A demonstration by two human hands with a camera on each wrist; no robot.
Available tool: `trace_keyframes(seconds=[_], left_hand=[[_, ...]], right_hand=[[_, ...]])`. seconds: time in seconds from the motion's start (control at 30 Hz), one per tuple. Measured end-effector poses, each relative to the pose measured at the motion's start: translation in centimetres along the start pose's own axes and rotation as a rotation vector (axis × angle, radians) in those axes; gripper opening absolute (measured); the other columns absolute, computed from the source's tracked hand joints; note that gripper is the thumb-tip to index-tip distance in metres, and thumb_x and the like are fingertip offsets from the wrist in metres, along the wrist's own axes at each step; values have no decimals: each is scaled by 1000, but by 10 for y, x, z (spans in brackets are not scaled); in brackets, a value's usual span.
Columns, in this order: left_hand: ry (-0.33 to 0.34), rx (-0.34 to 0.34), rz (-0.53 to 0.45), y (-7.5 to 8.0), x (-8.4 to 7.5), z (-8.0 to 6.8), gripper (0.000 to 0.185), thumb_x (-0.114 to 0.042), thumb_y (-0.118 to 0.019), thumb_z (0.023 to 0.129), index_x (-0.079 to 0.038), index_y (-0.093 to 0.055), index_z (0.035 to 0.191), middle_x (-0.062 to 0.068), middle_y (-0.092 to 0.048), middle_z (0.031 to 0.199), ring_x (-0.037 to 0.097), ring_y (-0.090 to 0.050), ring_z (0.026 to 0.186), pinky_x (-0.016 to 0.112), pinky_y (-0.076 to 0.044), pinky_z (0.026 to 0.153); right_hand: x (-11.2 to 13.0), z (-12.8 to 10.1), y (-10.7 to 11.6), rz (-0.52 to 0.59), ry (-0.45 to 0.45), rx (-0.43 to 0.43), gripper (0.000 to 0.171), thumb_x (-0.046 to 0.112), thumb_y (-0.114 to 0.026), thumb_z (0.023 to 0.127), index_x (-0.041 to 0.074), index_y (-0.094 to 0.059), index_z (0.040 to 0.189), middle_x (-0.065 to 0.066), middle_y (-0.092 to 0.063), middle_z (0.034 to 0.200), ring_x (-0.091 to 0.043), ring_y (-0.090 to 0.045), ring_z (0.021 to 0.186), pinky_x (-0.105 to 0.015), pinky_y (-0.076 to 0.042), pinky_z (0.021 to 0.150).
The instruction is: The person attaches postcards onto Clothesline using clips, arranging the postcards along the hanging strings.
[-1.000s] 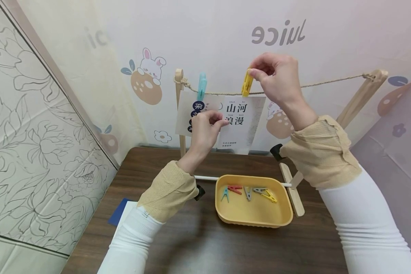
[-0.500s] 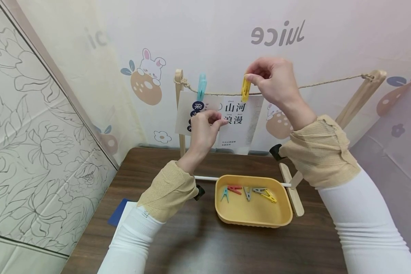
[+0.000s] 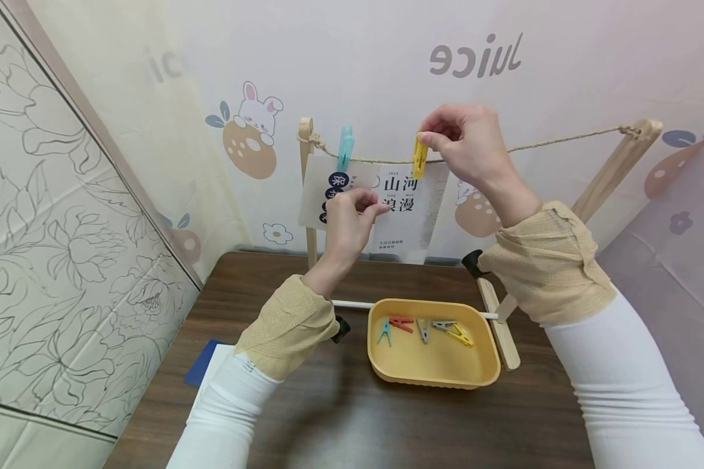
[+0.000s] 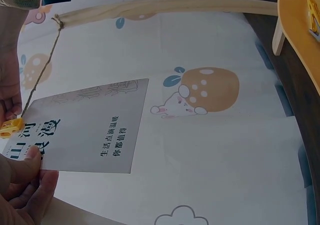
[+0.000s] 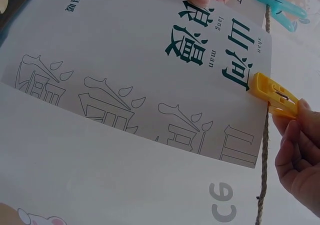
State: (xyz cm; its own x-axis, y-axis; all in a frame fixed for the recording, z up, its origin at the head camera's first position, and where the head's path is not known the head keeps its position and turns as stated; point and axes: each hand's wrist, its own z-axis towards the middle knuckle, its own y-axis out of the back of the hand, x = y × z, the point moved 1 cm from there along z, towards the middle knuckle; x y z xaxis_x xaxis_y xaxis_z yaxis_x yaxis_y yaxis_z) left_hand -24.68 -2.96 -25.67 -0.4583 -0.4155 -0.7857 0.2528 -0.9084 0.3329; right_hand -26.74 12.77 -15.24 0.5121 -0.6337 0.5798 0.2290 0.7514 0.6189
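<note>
A white card [image 3: 409,208] printed with dark characters hangs under a twine line [image 3: 551,141] strung between two wooden posts. My right hand [image 3: 466,146] pinches a yellow clothespin [image 3: 419,156] that sits on the twine at the card's top edge [image 5: 272,92]. My left hand [image 3: 352,218] pinches the card's left edge [image 4: 35,152]. A teal clothespin [image 3: 345,147] holds a second card [image 3: 322,195] on the line to the left.
A yellow tray [image 3: 434,371] on the brown table [image 3: 352,417] holds several loose clothespins [image 3: 425,327]. A wooden rack base [image 3: 500,329] runs beside the tray. A blue and white item [image 3: 205,368] lies at the table's left edge. Patterned walls stand close behind and left.
My right hand has lowered the yellow clothespin slightly onto the twine and card top. The left hand stays on the card's edge.
</note>
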Motion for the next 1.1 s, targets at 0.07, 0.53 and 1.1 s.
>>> trace_keyframes(seconds=[0.07,0.53,1.1], left_hand=[[-2,-1,-1,0,0,0,11,-8,-70,75,2,-65,76,8,-63,72,13,-55,61,18,-42,54],[8,-20,3,-1,1,1,13,-9,-72,73,1,-66,78,8,-64,73,12,-56,61,18,-43,54],[-10,-49,14,0,5,-2,14,-11,-71,74,1,-67,80,8,-65,75,12,-59,64,20,-45,57]], right_hand=[[0,-1,0,-6,1,4,11,7,-62,83,-3,-63,87,-6,-57,74,-13,-45,62,-20,-35,57],[-2,-3,-1,-46,-12,71,15,8,-57,86,-1,-61,96,-10,-59,87,-15,-49,71,-20,-39,63],[-8,-13,-4,-73,45,136,25,14,-50,91,-1,-55,110,-12,-57,98,-19,-50,83,-25,-37,73]])
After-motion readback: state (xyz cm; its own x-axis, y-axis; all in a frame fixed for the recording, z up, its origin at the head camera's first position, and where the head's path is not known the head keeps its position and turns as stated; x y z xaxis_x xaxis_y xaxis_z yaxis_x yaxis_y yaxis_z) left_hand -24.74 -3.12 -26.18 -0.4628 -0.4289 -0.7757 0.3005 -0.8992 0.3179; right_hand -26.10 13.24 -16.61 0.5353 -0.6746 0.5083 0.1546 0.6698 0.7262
